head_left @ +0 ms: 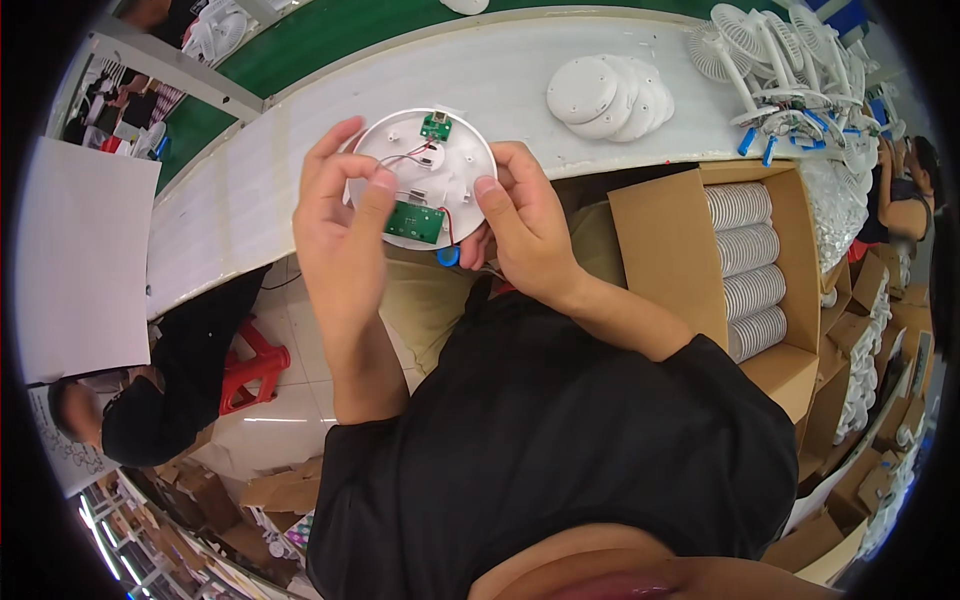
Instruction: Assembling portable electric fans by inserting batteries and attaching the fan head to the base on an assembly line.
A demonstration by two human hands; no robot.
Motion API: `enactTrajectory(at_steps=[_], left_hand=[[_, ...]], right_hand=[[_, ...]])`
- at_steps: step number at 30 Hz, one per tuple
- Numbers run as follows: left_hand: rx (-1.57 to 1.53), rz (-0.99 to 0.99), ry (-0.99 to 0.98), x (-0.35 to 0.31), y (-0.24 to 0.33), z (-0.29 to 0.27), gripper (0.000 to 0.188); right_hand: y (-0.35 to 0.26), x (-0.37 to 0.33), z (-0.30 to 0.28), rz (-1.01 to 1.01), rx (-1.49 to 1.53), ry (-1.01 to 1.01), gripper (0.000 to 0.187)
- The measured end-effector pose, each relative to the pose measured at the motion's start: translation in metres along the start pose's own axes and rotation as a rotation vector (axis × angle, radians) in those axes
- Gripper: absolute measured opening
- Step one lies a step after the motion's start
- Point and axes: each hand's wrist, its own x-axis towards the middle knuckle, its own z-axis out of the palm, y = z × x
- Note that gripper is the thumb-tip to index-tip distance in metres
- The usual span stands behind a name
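Note:
Between my hands, above the bench edge, is a round white plastic fan base (460, 165) with its hollow inside facing up. A small green circuit board (436, 126) sits at its far edge, and a larger green circuit board (415, 222) at its near edge. Thin wires (405, 157) run between them. My left hand (345, 215) grips the left rim, its thumb and index finger close to the wires. With the thumb inside the rim, my right hand (530, 220) holds the right side, fingers underneath. A blue cylindrical part (448, 257) hangs below the base.
White round covers (600, 95) lie overlapped on the white bench (480, 60). White fans (770, 60) with blue parts crowd the right end. An open carton (665, 265) beside me holds stacked white grilles (755, 290). A co-worker (150, 410) sits left near a red stool (255, 368).

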Motion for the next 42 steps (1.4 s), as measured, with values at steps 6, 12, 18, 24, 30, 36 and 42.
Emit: enactTrajectory(at_steps=[6,12,18,24,30,36,42], left_hand=[[-0.402,-0.185,0.235,-0.009,-0.021,0.002,0.007],[-0.364,-0.071,0.300,-0.017,-0.031,0.016,0.015],[-0.410,0.002,0.323,-0.025,-0.039,0.022,0.021],[-0.485,-0.035,0.305,-0.033,-0.039,0.016,0.025],[-0.494,-0.025,0.294,-0.037,-0.042,0.022,0.027],[-0.516,-0.019,0.310,-0.034,-0.045,0.028,0.032],[-0.454,0.020,0.238,-0.028,-0.049,0.010,0.030]], right_hand=[[-0.011,0.007,0.001,-0.090,-0.317,-0.033,0.027],[-0.021,0.052,0.013,-0.733,-0.986,-0.127,0.026],[-0.022,0.060,0.019,-0.652,-1.006,-0.325,0.014],[-0.017,0.056,0.025,-0.712,-1.096,-0.323,0.014],[-0.022,0.057,0.023,-0.670,-1.137,-0.422,0.014],[-0.025,0.060,0.021,-0.672,-1.102,-0.449,0.015],[-0.014,0.055,0.022,-0.660,-1.064,-0.277,0.017]])
